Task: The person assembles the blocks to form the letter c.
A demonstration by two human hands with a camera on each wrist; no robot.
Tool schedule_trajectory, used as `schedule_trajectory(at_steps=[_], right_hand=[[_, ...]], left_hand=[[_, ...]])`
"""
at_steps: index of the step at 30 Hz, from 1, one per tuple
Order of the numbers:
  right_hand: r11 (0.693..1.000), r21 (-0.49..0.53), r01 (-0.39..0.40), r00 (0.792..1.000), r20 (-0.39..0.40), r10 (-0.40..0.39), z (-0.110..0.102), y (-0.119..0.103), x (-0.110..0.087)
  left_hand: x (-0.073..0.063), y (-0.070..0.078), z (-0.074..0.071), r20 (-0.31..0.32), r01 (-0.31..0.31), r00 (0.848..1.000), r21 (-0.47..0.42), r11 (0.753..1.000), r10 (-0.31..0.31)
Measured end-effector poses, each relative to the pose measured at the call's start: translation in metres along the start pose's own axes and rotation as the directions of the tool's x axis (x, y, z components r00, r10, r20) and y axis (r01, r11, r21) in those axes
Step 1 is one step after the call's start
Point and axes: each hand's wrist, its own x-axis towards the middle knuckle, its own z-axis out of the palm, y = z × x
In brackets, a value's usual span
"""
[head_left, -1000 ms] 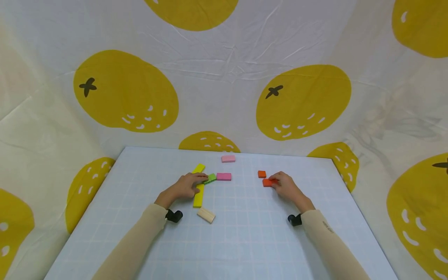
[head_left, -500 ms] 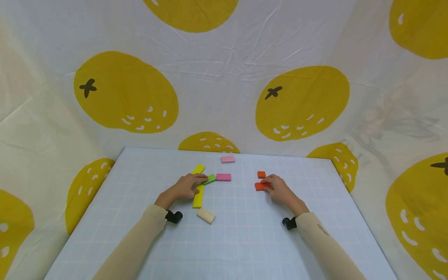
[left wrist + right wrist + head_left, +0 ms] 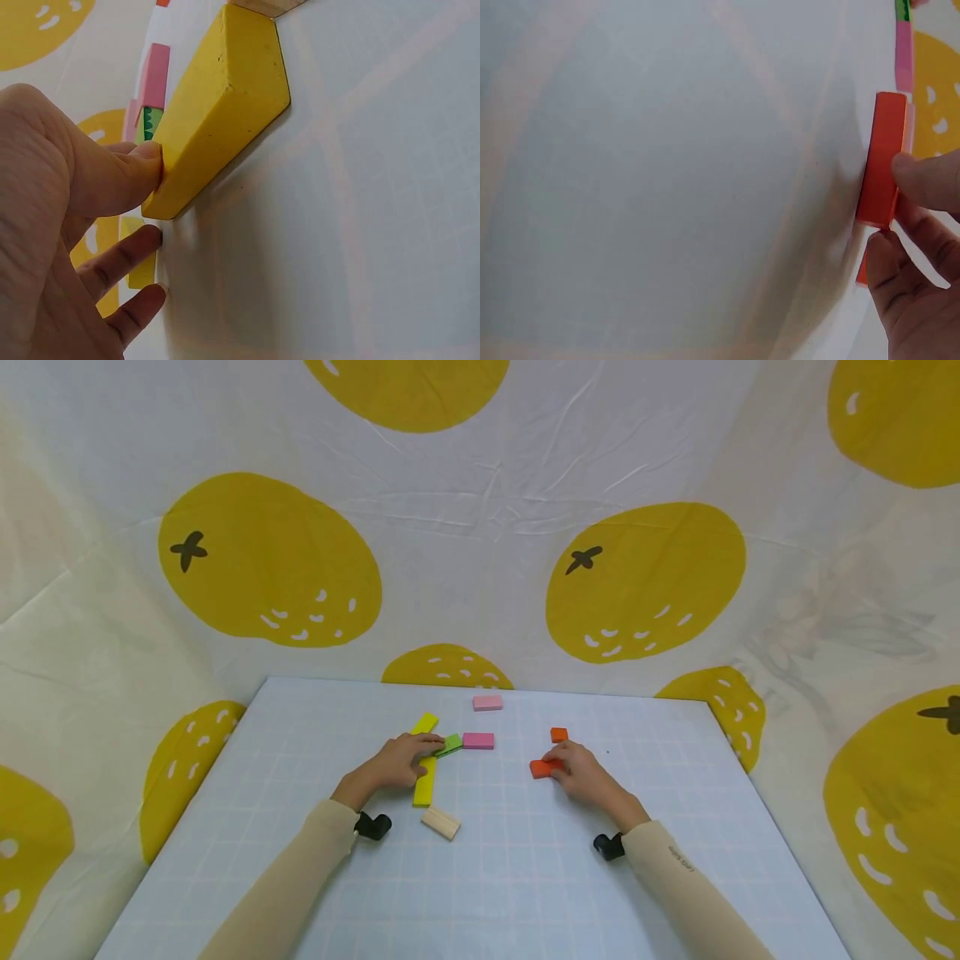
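In the head view, my right hand (image 3: 588, 777) pinches a red-orange block (image 3: 538, 769) by its right end, low over the table. The right wrist view has the thumb on one face of that block (image 3: 883, 157) and fingers behind it. My left hand (image 3: 393, 760) lies among a lower yellow block (image 3: 423, 789), an upper yellow block (image 3: 426, 723) and a green block (image 3: 452, 743). Its thumb touches the lower yellow block (image 3: 217, 112) in the left wrist view, and other fingers are spread loosely. Fingers cover the green block's left end.
A pink block (image 3: 478, 741) adjoins the green one's right end. Farther back lies a pale pink block (image 3: 487, 702). A small orange block (image 3: 558, 735) sits behind my right hand. One plain wooden block (image 3: 441, 823) rests nearer me on the pale checked table (image 3: 480, 893).
My right hand has carried the red-orange block left and toward me, away from the small orange block. The left hand and the blocks around it have stayed in place.
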Motion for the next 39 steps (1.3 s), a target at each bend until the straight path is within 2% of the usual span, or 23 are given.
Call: schedule_trajectory(at_steps=[6,12,18,23,29,39], right_hand=[[1.0,-0.003,0.004,1.0,0.017,-0.004,0.003,-0.008,-0.001],[0.998,-0.013,0.054,0.998,0.021,-0.054,0.005,-0.011,-0.001],[0.999,-0.023,0.049,0.998,0.025,-0.049,0.007,-0.012,0.0],[0.996,-0.04,0.082,0.996,0.025,-0.081,0.008,-0.014,0.001],[0.995,-0.002,0.103,0.994,0.032,-0.102,0.01,-0.022,0.0],[0.978,-0.009,0.21,0.976,0.069,-0.209,0.024,-0.043,-0.003]], left_hand=[[0.0,0.001,-0.001,0.006,-0.002,1.0,0.007,1.0,0.002],[0.0,0.001,0.0,-0.001,-0.006,1.0,0.009,1.0,0.006],[0.0,0.0,0.001,-0.002,-0.012,1.0,0.003,1.0,0.012],[0.0,0.001,0.001,-0.003,-0.026,1.0,0.002,1.0,0.026],[-0.002,0.002,-0.001,-0.011,-0.037,0.999,0.01,0.999,0.037],[-0.002,0.002,0.0,-0.007,-0.024,1.0,-0.003,1.0,0.024]])
